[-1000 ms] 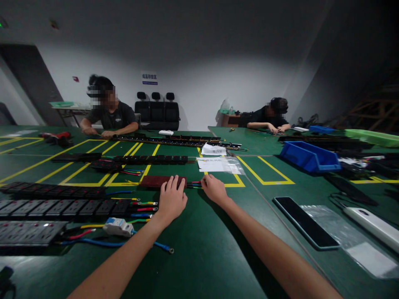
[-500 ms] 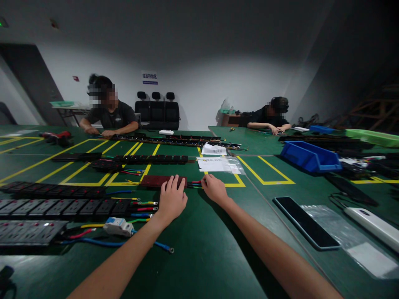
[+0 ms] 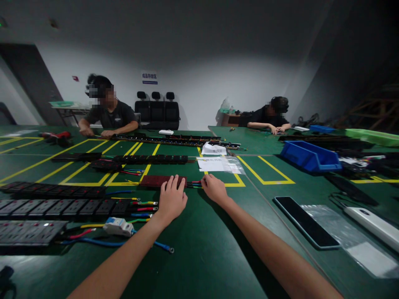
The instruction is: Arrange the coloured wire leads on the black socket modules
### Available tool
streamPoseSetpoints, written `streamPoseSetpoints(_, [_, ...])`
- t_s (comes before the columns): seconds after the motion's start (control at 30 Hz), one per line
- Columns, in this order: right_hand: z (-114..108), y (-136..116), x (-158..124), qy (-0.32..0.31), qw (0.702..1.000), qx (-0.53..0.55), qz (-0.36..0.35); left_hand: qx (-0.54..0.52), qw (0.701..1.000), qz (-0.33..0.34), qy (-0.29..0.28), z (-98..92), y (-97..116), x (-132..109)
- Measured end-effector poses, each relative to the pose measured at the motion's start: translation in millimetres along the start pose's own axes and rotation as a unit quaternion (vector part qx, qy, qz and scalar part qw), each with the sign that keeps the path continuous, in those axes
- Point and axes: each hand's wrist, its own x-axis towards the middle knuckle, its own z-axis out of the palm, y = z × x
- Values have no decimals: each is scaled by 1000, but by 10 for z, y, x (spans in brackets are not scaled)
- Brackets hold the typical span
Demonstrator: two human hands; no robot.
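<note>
An assembly workshop: long green worktables marked with yellow tape lines [image 3: 264,172], rows of black multi-socket power strips [image 3: 59,207], a blue plastic parts bin [image 3: 308,157], and seated co-workers.

The room is dim; light falls on the far wall [image 3: 199,83], corners go dark. Edges bend from the wide lens. Faces are blurred, the table [image 3: 202,249] sharp.

The left hand [image 3: 171,199] lies flat on the right end of a dark red strip [image 3: 154,181] on the green table [image 3: 202,249]. The right hand [image 3: 214,189] has its fingertips at the coloured wires [image 3: 195,184] leaving that end; whether it pinches them is hidden.
</note>
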Motion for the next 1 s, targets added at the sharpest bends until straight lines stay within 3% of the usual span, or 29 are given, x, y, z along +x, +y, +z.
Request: streamPoseSetpoints(1.0, [-19, -1, -4, -4, 1000, 19, 7, -1, 1000, -2, -1, -10, 11, 5])
